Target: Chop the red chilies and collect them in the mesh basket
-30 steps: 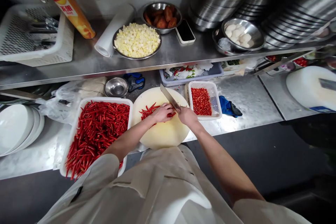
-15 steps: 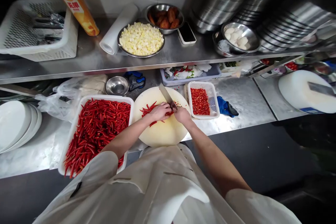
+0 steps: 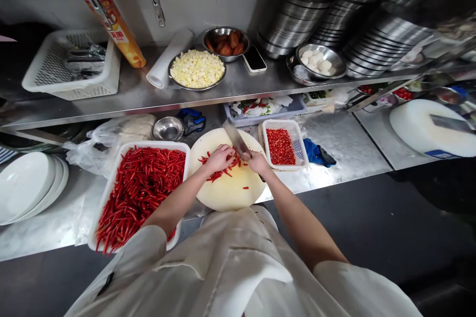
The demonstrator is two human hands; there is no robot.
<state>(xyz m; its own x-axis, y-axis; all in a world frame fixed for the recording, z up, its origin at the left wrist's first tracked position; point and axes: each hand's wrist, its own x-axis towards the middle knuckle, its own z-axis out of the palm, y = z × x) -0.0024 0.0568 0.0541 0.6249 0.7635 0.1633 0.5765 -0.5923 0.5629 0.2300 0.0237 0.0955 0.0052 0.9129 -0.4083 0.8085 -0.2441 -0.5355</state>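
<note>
My right hand grips the handle of a cleaver, whose blade is slightly blurred and points away from me over a round cutting board. Left of the blade, my left hand has its fingers curled down on a bunch of red chili peppers. Several more chilies lie on the board under and beside that hand, and small cut pieces lie near the blade. A large white tub heaped with whole red chilies stands at the left. At the right is a white basket of chopped chili.
A steel shelf crosses behind the board, bearing a bowl of chopped pale yellow pieces, a phone and stacked steel bowls. A blue glove lies right of the basket. White plates are stacked far left.
My left hand has shifted slightly left, away from the blade, showing more chilies between them. The cleaver's blade has turned more broadly to view. The camera view has tilted up.
</note>
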